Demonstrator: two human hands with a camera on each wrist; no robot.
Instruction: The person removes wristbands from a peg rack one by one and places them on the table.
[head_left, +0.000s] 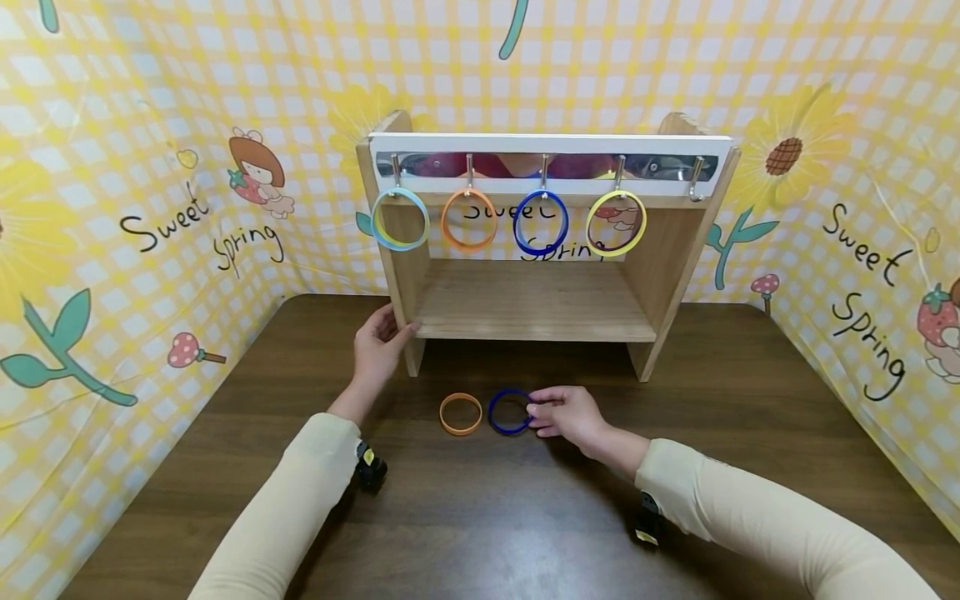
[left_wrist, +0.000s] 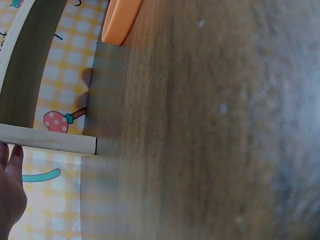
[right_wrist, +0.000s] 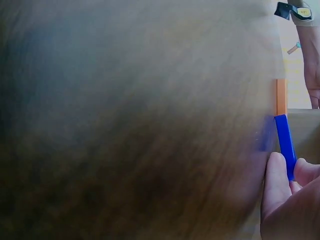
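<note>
My right hand (head_left: pixel 573 417) pinches the right edge of a dark blue ring (head_left: pixel 491 414) low over the tabletop, thumb on one side and fingers on the other. In the right wrist view the blue ring (right_wrist: pixel 285 145) appears edge-on between thumb and fingers. Just left of it lies an orange ring (head_left: pixel 461 432), flat on the table. My left hand (head_left: pixel 377 350) grips the lower left side panel of a wooden rack (head_left: pixel 536 300), its thumb at the front edge. The left wrist view shows fingertips against that panel (left_wrist: pixel 50 140).
Across the rack's top runs a white hook rail (head_left: pixel 551 143). From its hooks hang a light blue ring (head_left: pixel 401 247), an orange one, a dark blue one and a yellow ring (head_left: pixel 617 252). A metal hook (head_left: pixel 697 179) sits at the right end. Checked cloth surrounds the brown table (head_left: pixel 487 533).
</note>
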